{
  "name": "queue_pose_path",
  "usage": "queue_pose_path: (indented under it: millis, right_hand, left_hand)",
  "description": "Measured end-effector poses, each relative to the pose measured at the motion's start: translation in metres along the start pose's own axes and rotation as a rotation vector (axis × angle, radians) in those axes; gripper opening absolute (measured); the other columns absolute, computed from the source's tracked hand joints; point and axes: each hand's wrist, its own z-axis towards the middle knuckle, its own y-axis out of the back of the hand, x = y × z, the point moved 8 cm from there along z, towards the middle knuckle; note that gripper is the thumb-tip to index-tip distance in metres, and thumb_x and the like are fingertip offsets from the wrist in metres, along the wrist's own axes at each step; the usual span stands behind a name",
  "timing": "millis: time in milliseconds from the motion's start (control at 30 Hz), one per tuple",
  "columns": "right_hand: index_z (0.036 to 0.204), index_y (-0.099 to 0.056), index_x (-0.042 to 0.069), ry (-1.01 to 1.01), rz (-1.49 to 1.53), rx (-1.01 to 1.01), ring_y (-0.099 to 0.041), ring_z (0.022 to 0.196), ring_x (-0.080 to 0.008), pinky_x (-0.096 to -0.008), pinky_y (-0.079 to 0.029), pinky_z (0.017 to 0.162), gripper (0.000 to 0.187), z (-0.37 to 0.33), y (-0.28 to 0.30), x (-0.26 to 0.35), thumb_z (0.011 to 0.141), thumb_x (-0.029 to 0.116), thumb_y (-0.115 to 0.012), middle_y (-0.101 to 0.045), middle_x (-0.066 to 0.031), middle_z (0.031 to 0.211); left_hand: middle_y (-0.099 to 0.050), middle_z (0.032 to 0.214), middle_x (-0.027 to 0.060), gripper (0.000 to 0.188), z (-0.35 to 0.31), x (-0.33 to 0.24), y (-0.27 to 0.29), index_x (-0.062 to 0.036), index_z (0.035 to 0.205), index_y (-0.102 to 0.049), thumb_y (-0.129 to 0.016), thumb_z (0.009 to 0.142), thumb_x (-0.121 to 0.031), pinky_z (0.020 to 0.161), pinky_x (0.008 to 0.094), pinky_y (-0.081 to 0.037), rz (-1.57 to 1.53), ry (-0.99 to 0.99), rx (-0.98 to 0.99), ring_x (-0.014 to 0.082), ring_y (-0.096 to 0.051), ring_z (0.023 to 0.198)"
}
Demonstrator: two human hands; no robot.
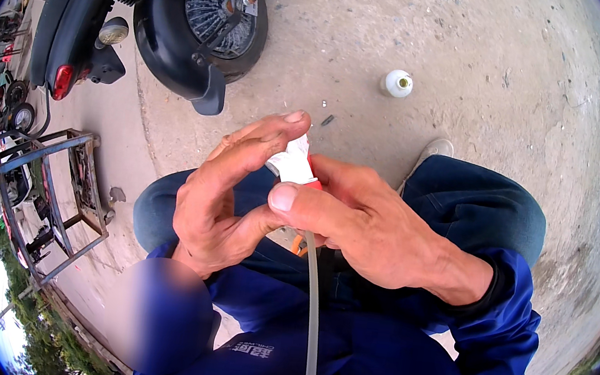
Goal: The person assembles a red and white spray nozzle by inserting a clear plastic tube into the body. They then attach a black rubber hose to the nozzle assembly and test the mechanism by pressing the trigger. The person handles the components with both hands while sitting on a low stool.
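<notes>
Both hands meet in front of me around a small, crumpled white-and-red packet (292, 163). My right hand (378, 223) grips its red lower end, with the thumb across the front and the fingers behind. My left hand (224, 193) curves around the other side, its fingertips against the white upper part. The fingers hide much of the packet, so its exact kind cannot be made out. A pale, slim tube or stick (312, 316) runs from the bottom edge up to just below the hands. Beside its upper end shows a small orange thing (299, 245), mostly covered.
A black motorbike or scooter rear wheel (220, 16) with a mudguard stands at upper left. Below it is a rusty metal frame (52, 194). An open whitish bottle (398, 84) stands on the concrete ground (481, 52). My bent knees (482, 202) flank the hands.
</notes>
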Motion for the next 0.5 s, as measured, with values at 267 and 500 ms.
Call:
queue_pose_path:
  millis: [267,500]
  right_hand:
    - [0.094,-0.060,-0.005,0.011,0.079,-0.002,-0.051,0.064,-0.0140,-0.0342,-0.040,0.057,0.054,-0.004,0.001,0.010,0.098,0.049,-0.061,-0.056,-0.0060,0.068]
    - [0.101,-0.061,-0.006,0.044,0.043,-0.019,-0.054,0.071,-0.0137,-0.0330,-0.043,0.060,0.057,-0.004,0.003,0.009,0.099,0.050,-0.062,-0.060,-0.0081,0.075]
  left_hand:
    - [-0.062,0.133,0.0349,0.064,0.000,0.001,0.000,0.0050,0.132,-0.054,-0.087,0.080,-0.013,0.109,0.0528,-0.048,-0.025,0.007,-0.025,0.0458,-0.059,0.130]
    - [-0.060,0.135,0.0359,0.064,0.000,0.000,0.000,0.0049,0.135,-0.051,-0.085,0.083,-0.010,0.110,0.0523,-0.046,-0.021,0.005,-0.014,0.0459,-0.058,0.132]
